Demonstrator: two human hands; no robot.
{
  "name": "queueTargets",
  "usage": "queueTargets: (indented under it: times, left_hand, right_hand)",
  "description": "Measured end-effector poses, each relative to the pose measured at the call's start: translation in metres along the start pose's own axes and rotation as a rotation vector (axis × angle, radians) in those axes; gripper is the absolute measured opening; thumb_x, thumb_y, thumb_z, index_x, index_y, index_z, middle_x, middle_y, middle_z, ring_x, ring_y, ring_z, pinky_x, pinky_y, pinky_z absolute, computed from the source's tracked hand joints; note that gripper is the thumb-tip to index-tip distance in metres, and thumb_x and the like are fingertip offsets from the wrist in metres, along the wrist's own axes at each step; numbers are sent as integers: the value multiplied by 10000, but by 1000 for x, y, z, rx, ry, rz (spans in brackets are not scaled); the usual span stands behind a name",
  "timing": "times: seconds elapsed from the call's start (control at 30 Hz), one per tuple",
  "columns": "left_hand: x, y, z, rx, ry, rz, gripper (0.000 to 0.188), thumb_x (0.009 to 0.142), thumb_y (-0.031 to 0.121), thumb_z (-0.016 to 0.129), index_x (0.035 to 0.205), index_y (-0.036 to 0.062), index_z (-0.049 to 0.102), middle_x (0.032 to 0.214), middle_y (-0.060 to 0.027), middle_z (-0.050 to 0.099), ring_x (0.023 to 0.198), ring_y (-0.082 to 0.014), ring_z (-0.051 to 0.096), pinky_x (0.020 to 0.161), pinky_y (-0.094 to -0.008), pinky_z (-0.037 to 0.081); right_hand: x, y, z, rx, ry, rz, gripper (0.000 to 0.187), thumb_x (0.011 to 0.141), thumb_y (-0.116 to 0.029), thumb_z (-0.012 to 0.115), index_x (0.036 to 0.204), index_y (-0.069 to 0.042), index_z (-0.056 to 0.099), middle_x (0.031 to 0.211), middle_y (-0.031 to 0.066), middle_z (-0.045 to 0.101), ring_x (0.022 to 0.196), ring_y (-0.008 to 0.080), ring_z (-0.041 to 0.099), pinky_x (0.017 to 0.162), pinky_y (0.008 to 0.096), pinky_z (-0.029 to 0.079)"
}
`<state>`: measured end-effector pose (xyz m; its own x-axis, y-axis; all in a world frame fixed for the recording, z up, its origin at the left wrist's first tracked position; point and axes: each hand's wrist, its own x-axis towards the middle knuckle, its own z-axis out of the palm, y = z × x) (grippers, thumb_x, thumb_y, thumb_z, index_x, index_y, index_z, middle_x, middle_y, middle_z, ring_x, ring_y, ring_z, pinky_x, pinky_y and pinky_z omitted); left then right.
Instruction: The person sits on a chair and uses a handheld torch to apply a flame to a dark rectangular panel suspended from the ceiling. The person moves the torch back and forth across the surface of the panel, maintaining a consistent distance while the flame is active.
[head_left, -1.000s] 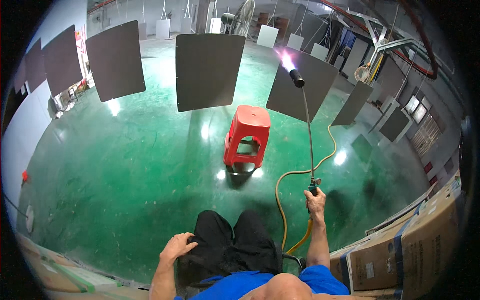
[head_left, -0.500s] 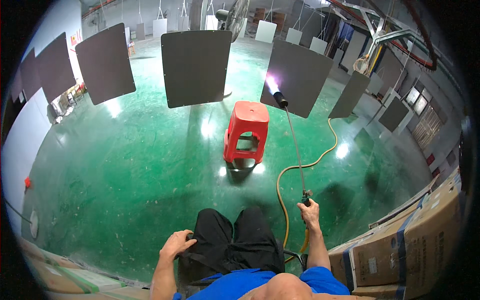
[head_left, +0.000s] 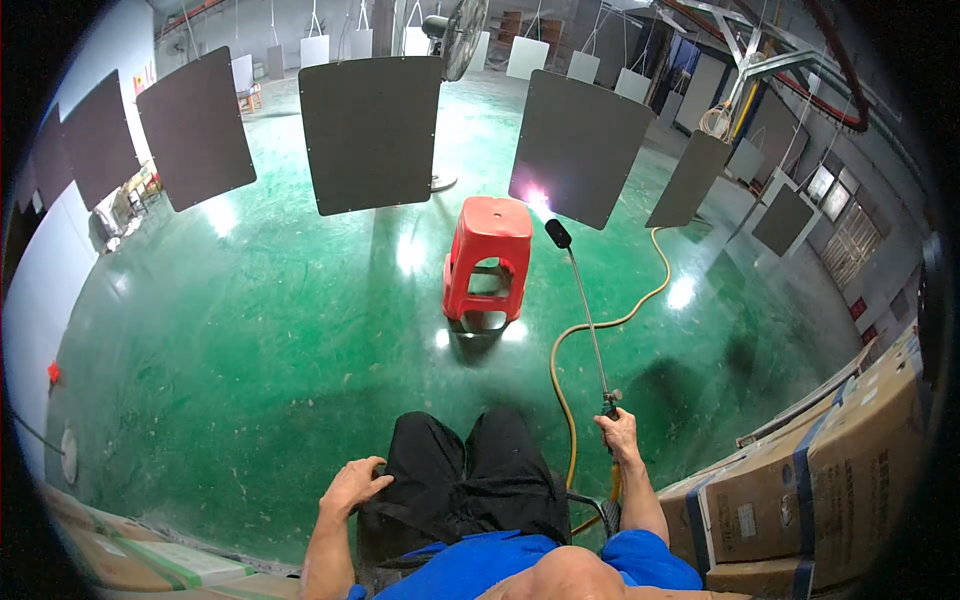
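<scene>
My right hand [head_left: 619, 436] is wrapped around the handle of a long-necked gas torch [head_left: 585, 312]. From its black nozzle a white-violet flame [head_left: 538, 204] plays at the lower left part of a hanging dark grey panel [head_left: 580, 145]. A yellow hose [head_left: 562, 380] trails from the handle across the floor. My left hand [head_left: 354, 486] lies beside my left thigh, fingers loosely stretched out, and no object shows in it. Another dark panel [head_left: 370, 135] hangs to the left of the one at the flame.
A red plastic stool [head_left: 490, 250] stands on the green floor ahead, just left of the nozzle. More panels [head_left: 198, 130] hang in a curved row. At the back is a large fan [head_left: 463, 40]. Cardboard boxes [head_left: 760, 510] are stacked close on my right, others [head_left: 130, 560] at lower left.
The torch nozzle has dropped and swung slightly left, taking the flame from the panel's left middle to its lower left part. The panels have shifted slightly left in view. My left hand stays put.
</scene>
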<state>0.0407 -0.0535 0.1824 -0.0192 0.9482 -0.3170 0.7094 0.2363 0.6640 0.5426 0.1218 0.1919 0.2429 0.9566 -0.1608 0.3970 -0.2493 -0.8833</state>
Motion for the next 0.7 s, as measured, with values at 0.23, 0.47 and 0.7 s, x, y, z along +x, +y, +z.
queueTargets:
  times: [0.23,0.47,0.7]
  left_hand:
    - [0,4,-1,7,-13,8,468,838,337,686,1188,31,633,1038,-208,693,1002,-348,658,889,-421,508]
    - [-1,4,2,24,-27,37,468,843,344,686,1190,36,629,1065,-205,683,1027,-356,642,906,-429,499]
    - [-2,3,2,29,-22,40,464,843,349,687,1183,38,630,1061,-205,682,1026,-359,641,900,-429,503]
  right_hand:
    - [0,27,-11,-40,94,-3,181,757,-103,718,765,-20,557,551,11,512,408,113,478,372,285,372]
    - [-18,30,-24,14,138,39,174,766,-98,717,830,-9,581,560,13,519,408,109,480,369,278,379]
    - [-21,8,-30,29,191,-13,160,784,-101,716,821,-20,584,556,6,520,393,101,470,362,266,378]
